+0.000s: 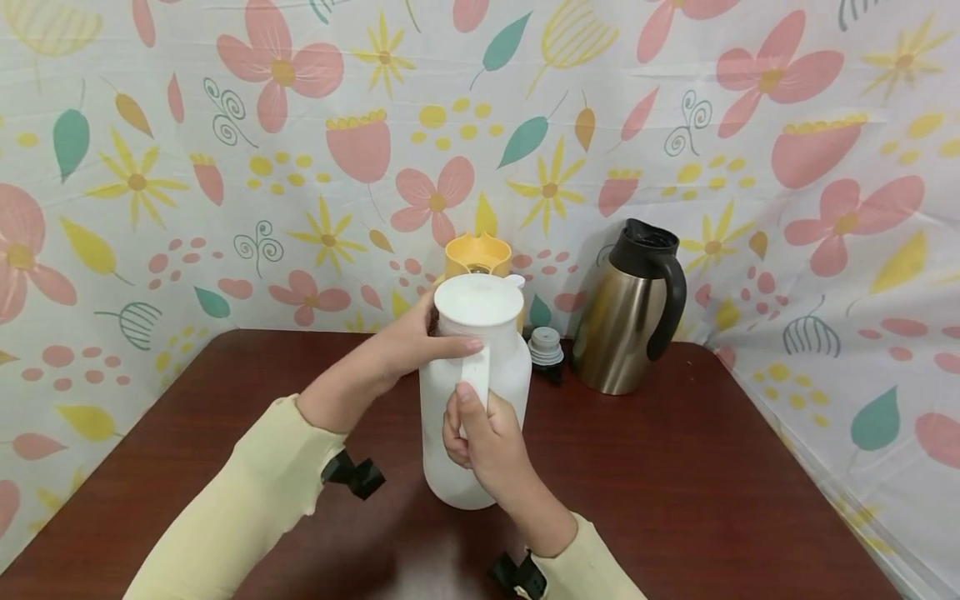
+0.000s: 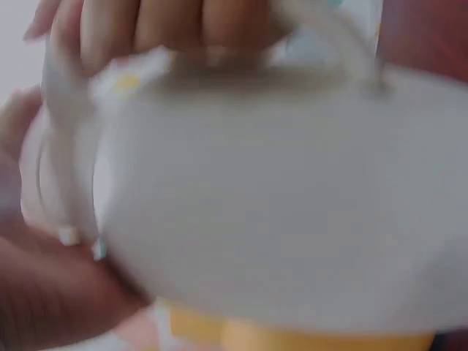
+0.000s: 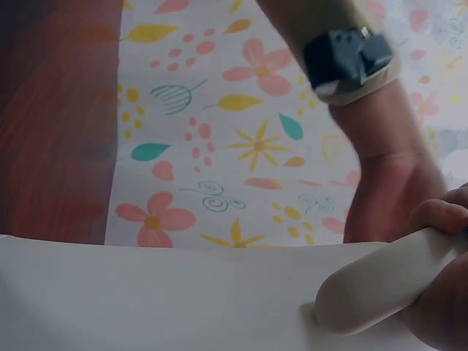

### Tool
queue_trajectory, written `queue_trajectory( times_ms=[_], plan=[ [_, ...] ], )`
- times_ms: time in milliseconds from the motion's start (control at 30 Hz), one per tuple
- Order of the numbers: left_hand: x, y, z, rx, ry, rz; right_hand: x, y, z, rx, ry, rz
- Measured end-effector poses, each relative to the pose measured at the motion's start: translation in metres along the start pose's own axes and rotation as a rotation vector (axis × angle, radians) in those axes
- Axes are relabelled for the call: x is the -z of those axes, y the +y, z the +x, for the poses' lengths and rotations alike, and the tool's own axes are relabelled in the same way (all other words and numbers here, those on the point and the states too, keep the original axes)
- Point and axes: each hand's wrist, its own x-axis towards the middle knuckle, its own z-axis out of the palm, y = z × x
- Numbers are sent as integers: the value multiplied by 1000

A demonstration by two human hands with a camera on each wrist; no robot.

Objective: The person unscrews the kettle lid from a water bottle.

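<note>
A white thermos jug (image 1: 475, 467) with a white lid (image 1: 480, 298) is upright in the middle of the head view, its handle facing the person. My right hand (image 1: 491, 437) grips the handle (image 3: 365, 300), thumb laid along it. At the neck, my left hand (image 1: 408, 337) holds the jug, its thumb across the top of the handle; most of its fingers are hidden behind the neck in the head view. The jug's white body (image 2: 278, 197) fills much of the left wrist view, blurred. Whether its base touches the table cannot be told.
Directly behind the jug stands a yellow container (image 1: 477, 250), mostly hidden. To the right are a grey stopper (image 1: 546, 343) and a steel carafe (image 1: 611, 333) with a black handle and top. A flowered cloth (image 1: 285, 225) rises behind the dark red-brown table (image 1: 675, 500).
</note>
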Motion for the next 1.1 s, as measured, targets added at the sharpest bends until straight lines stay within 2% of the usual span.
queue_trajectory(
  times_ms=[133,267,333,433,533,667,833,967,1033,1100],
  plan=[
    [23,-11,14,-39,-162,-19,0,1,1,-3,6,11],
    [36,-14,31,-66,-275,14,-1,4,1,-5,2,27],
    [38,-14,37,-76,-311,32,-2,5,2,-7,0,33],
    [36,-14,39,-85,-312,24,-3,6,2,-13,0,27],
    [30,-16,35,-88,-252,11,-3,6,1,-20,-3,16],
    [16,-13,27,-91,-137,1,-2,4,1,-11,-19,2],
    [-14,0,13,-81,99,-10,1,3,1,7,-37,-7],
    [-35,8,6,-61,272,-68,2,2,1,27,-39,-7],
    [-41,10,4,-51,322,-93,3,2,1,35,-41,-6],
    [-43,11,2,-38,343,-107,2,2,1,35,-40,-2]
  ],
)
